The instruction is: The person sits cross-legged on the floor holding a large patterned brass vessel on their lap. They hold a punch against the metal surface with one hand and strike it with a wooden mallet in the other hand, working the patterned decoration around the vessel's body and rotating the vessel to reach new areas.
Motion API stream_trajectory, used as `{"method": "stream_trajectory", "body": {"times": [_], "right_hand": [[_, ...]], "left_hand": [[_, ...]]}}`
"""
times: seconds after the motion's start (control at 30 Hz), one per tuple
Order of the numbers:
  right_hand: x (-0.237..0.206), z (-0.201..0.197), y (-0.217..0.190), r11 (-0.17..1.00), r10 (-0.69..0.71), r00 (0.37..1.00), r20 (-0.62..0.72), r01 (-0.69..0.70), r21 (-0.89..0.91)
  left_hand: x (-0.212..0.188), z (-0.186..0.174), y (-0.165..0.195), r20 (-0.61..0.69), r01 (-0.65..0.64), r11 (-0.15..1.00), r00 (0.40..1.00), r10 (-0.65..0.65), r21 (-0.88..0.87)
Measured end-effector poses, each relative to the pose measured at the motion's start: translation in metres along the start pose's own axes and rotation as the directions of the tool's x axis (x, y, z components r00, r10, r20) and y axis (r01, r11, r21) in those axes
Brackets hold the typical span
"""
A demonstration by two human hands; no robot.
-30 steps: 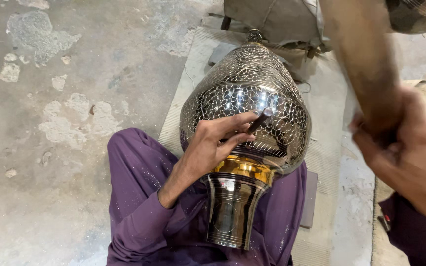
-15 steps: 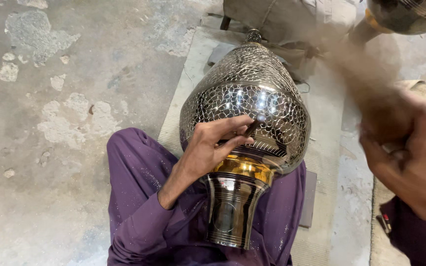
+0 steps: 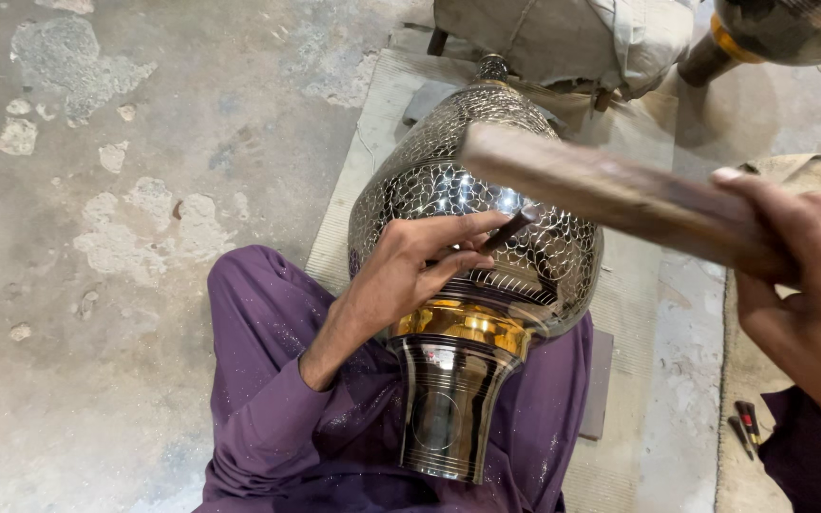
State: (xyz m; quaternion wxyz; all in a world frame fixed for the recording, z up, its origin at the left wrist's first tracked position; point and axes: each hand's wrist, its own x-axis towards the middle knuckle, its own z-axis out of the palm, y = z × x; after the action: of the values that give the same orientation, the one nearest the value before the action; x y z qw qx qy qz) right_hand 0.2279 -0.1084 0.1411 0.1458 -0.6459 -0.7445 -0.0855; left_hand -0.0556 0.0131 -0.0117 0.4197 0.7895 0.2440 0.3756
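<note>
Resting across the lap, in the middle of the frame: a large metal vase with a hammered scale pattern, its golden band and dark flared neck pointing to the lower edge, its other end toward the upper centre. Lying under it: purple trousers and a woven mat on the rough concrete floor. Pressing against the patterned belly, slightly left of centre: left hand, fingers curled and pinching a thin dark chisel, the tip of it touching the vase surface. Coming in from the right edge of the frame: right hand, fingers clenched around the wooden handle of a mallet, which runs slantwise up to the left and ends above the vase, just over the chisel; impossible to tell if the wood touches the chisel. Lying at the lower right, near the purple sleeve: small tools with red and dark handles on a pale cloth. Standing in the upper right corner: a second dark vase with a golden ring, beside a low stool covered with beige cloth at the upper centre.
</note>
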Motion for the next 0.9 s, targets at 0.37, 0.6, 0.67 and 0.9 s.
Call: {"method": "stream_trajectory", "body": {"times": [0.37, 0.6, 0.67, 0.9], "right_hand": [[0.017, 0.004, -0.008, 0.985, 0.149, 0.988, 0.049, -0.153, 0.078], [0.016, 0.009, -0.003, 0.993, -0.092, 0.996, -0.016, 0.090, -0.073], [0.016, 0.009, -0.002, 0.970, 0.133, 0.986, 0.100, -0.150, 0.192], [0.022, 0.008, -0.005, 0.999, 0.020, 0.999, 0.032, -0.022, 0.037]], "left_hand": [[-0.006, 0.002, 0.000, -0.044, -0.016, 0.998, 0.999, 0.014, -0.054], [-0.010, 0.004, -0.002, -0.079, -0.015, 0.998, 0.997, 0.010, -0.062], [-0.011, 0.005, -0.002, -0.095, -0.017, 0.998, 0.995, 0.011, -0.064], [-0.016, 0.011, -0.010, -0.106, -0.010, 0.996, 0.994, 0.001, -0.089]]}}
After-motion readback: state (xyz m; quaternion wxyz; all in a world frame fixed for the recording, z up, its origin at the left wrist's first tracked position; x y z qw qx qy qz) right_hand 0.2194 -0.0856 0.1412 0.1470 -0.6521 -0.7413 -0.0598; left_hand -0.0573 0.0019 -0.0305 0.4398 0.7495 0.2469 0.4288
